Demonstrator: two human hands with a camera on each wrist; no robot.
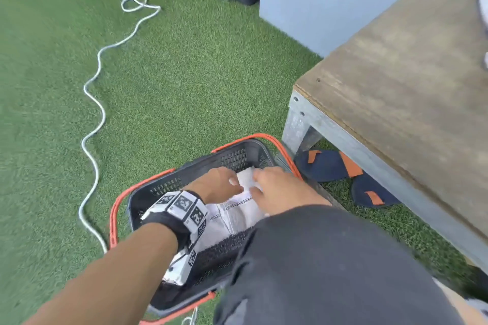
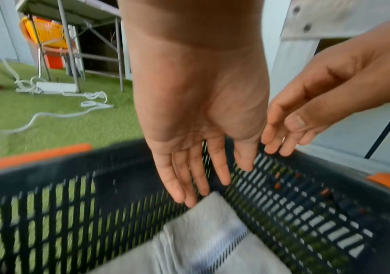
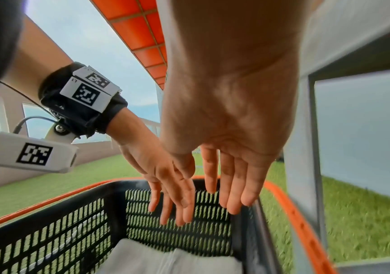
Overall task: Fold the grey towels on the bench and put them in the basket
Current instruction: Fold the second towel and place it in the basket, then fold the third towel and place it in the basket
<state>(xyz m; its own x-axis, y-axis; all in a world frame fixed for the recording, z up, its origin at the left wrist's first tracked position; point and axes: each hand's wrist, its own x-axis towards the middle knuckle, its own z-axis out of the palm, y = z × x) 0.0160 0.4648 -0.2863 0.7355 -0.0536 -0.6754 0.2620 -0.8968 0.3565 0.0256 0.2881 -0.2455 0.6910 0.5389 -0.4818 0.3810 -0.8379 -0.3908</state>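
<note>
Settling the folded towel flat seems to be the step in hand, and it is best done with level palms, not fingertips that could drag a layer loose.

On the bench [image 1: 412,82], only a pale edge shows at the far right of its wooden top, too cropped to name; whether more towels wait there cannot be told.

Standing on the grass [image 1: 171,82] just beside the bench's leg, the basket [image 1: 237,155] is dark mesh with orange handles. Keep the wrists clear of its rim when they lift out, so nothing snags.

Inside it lies the towel [image 1: 237,216], pale grey, folded, one corner pointing toward the far wall. If a corner stands proud, a light press should seat it.

Over that towel the left hand [image 2: 201,115] has straight, loosely spread fingers and holds nothing; in the left wrist view its fingertips sit just at the towel's corner, though contact is unclear.

Beside it the right hand [image 3: 231,118] is likewise flat-fingered and empty.

From the head view the hands look bunched on the cloth, as if pinching; both wrist views show bare palms and a gap beneath. Only the head view shows the bench top.
</note>
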